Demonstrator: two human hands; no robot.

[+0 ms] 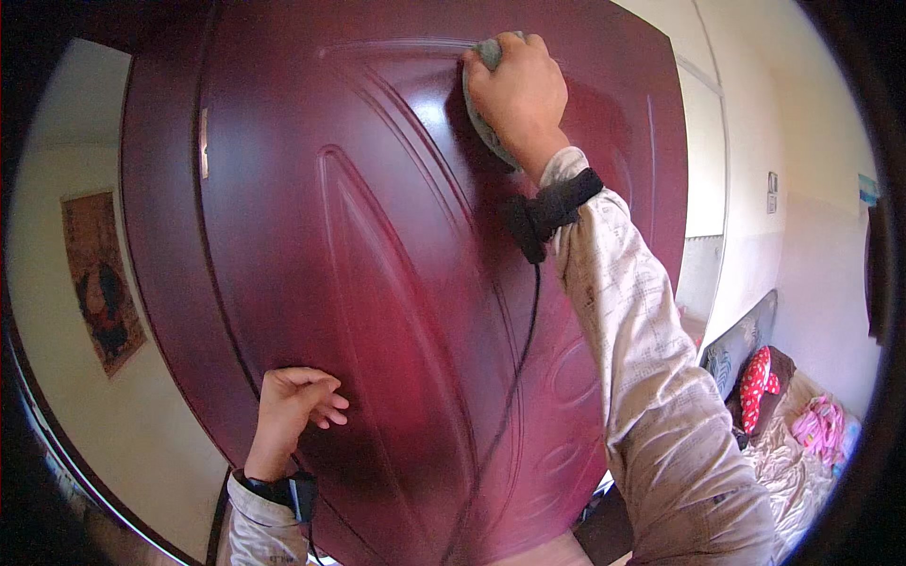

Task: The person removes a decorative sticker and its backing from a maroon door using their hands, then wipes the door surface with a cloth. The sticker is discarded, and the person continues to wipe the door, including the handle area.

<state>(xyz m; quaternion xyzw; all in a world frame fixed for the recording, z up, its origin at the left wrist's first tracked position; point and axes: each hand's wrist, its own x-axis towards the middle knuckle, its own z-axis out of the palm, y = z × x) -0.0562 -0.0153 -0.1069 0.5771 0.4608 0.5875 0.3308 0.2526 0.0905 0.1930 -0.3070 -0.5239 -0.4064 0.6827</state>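
Observation:
A dark red door with moulded panels [283, 233] fills most of the head view. High on it, right of the middle, my right hand [520, 92] grips a grey-green cloth [488, 134] and presses it against the door's surface. A black strap with a cable sits on my right wrist. My left hand [301, 407] is at the lower left, beside the door's face, holding nothing, its fingers loosely bent and apart. Whether its fingertips touch the door I cannot tell. A black band with a small device is on my left wrist.
A metal latch plate [204, 143] shows at the door's left edge. A picture [105, 283] hangs on the wall at the left. At the lower right stands a bed with a rumpled sheet [789, 488], a red spotted pillow [756, 389] and pink fabric [821, 428]. Cables hang before the door.

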